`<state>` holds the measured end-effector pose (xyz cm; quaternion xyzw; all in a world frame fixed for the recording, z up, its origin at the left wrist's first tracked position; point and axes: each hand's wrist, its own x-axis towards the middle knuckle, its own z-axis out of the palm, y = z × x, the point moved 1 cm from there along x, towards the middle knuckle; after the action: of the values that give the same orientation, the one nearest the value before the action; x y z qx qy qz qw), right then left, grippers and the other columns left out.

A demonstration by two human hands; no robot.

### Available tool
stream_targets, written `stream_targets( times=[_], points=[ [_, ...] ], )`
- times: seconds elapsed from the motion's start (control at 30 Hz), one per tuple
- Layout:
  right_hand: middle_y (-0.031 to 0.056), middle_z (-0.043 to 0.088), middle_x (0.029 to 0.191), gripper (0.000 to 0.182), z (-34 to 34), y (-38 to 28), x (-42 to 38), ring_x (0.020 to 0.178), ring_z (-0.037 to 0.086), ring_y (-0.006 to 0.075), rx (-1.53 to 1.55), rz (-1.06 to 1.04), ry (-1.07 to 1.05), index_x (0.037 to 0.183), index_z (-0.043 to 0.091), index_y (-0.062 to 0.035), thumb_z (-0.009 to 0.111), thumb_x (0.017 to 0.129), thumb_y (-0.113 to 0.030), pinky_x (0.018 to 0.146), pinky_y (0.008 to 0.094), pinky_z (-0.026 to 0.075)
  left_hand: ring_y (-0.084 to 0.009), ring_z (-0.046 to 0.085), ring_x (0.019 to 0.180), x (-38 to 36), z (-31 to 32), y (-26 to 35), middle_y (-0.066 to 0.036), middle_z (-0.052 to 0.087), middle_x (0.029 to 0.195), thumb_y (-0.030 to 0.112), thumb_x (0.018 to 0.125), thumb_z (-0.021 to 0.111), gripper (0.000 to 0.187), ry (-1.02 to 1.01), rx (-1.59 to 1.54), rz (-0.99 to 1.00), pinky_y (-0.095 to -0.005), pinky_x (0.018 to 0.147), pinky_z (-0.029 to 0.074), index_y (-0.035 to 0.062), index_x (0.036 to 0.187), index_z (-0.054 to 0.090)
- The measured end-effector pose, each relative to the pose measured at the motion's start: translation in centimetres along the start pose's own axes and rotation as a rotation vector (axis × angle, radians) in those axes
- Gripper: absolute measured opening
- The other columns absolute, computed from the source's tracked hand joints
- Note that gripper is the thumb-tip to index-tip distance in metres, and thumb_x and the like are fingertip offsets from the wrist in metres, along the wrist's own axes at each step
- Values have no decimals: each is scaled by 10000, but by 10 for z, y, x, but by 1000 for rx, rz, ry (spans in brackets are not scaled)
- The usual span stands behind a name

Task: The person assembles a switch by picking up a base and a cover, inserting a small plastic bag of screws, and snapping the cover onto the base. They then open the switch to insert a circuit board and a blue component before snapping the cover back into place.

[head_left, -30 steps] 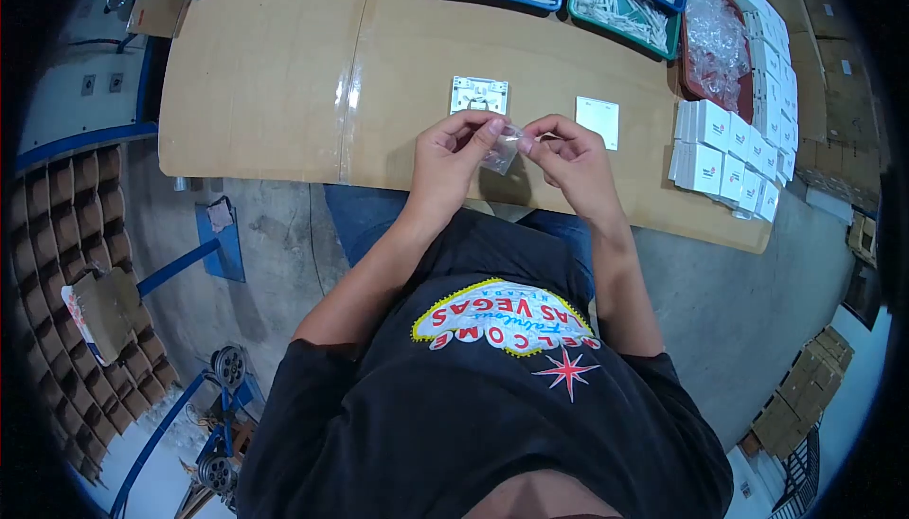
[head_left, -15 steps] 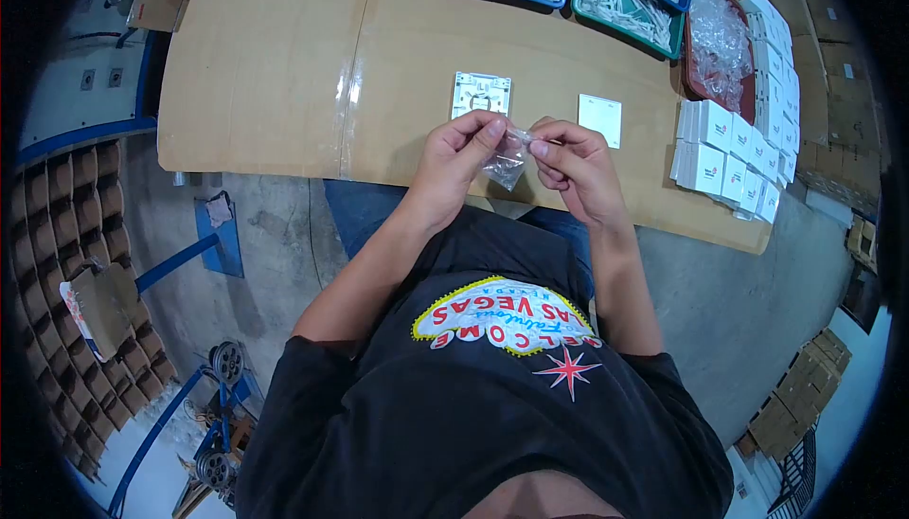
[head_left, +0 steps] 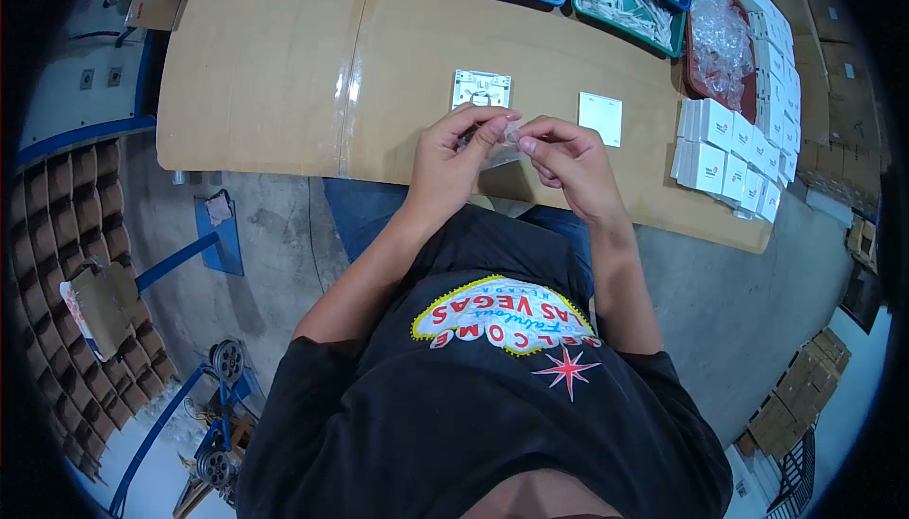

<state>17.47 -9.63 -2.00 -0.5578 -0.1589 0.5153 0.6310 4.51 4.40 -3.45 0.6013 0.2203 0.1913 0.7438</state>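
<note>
- Cardboard sheet (head_left: 256,74): covers the bench; no writing legible. Directions below taken from the hands.
- Black shirt (head_left: 426,424): print inverted in view, reads "WELCOME", "Fabulous", "LAS VEGAS", "NEVADA".
- White boxes (head_left: 708,169): stacked at 3 o'clock; small logos, lettering too small to read.
- Green tray (head_left: 620,34): 1 o'clock, filled with slim white pieces.
- Left hand (head_left: 445,154), right hand (head_left: 578,164): thumbs and fingers pinched narrow on the bag, between them.
- White fitting (head_left: 481,88): 11 o'clock, just beyond left fingers; unbagged.
- Square plate (head_left: 600,119): between 2 and 3 o'clock, flat, apart from fitting; unmarked.
- Clear bag (head_left: 502,154): in hand; cannot tell if open or sealed.
</note>
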Motion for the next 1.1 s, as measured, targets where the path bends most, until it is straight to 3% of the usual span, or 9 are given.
stream_targets(
  times=[0.17, 0.23, 0.33, 0.43, 0.47, 0.53, 0.8, 0.97, 1.1],
  points=[
    [-35, 671, 839, 152, 1, -2, -1, 629, 468, -2, -90, 47, -2, 1094, 745, -14, 717, 965, -88, 531, 193, 332, -118, 613, 875, 1, -1, 0, -55, 691, 1009, 162, 975, 723, 211, 61, 56, -8, -274, 805, 494, 17, 1128, 710],
    [-24, 689, 873, 167, 5, -3, -1, 671, 505, 7, -141, 5, 41, 1105, 744, -5, 726, 948, -61, 593, 184, 402, -162, 579, 784, 3, 1, 7, -75, 654, 942, 171, 909, 789, 228, 331, 457, 316, -299, 758, 481, 13, 1043, 692],
    [-14, 713, 904, 156, 11, -5, 0, 739, 558, 22, -158, 18, 153, 1087, 744, 6, 728, 937, -35, 678, 174, 453, -188, 541, 712, 0, -4, 12, -70, 611, 838, 173, 848, 837, 258, 399, 540, 455, -319, 705, 466, 14, 966, 672],
    [13, 705, 949, 145, 9, 2, 2, 787, 600, 48, -213, -52, 188, 1074, 744, 10, 721, 939, -37, 677, 182, 497, -155, 574, 709, -5, -5, 9, -56, 644, 813, 163, 875, 817, 227, 128, 534, 325, -305, 692, 487, 4, 961, 680],
    [13, 705, 949, 145, 10, 0, 5, 787, 600, 48, -225, -67, 180, 1074, 744, 10, 721, 939, -37, 677, 182, 497, -155, 574, 709, -3, -2, 9, -56, 644, 813, 163, 875, 817, 227, 139, 531, 342, -305, 692, 487, 4, 961, 680],
    [36, 671, 987, 139, 18, 1, 1, 792, 614, 67, -343, -180, 210, 1067, 743, 10, 717, 941, -43, 644, 202, 532, -120, 622, 733, -4, 6, 1, -54, 686, 819, 158, 898, 799, 210, 115, 271, 86, -284, 697, 510, -5, 959, 681],
    [67, 669, 1025, 152, 17, 10, 2, 865, 701, 128, -191, -213, 202, 1096, 738, 20, 706, 952, -14, 725, 249, 594, -139, 674, 785, -2, 3, 1, -86, 721, 886, 126, 964, 712, 146, 105, 316, 120, -291, 710, 533, -12, 1003, 688],
    [80, 682, 1049, 126, 16, 12, 5, 896, 719, 149, -235, -292, 253, 1078, 728, 33, 681, 967, -5, 783, 255, 589, -182, 697, 794, -3, 0, 6, -119, 718, 910, 121, 964, 702, 139, 39, 565, 261, -298, 726, 535, -12, 999, 685],
    [80, 686, 1054, 136, 15, 10, 6, 920, 711, 144, -206, -267, 224, 1083, 723, 26, 692, 955, -5, 788, 254, 583, -153, 687, 801, -3, 7, 6, -95, 718, 911, 124, 979, 689, 133, 85, 384, 178, -285, 738, 527, -6, 1003, 677]
  ],
)
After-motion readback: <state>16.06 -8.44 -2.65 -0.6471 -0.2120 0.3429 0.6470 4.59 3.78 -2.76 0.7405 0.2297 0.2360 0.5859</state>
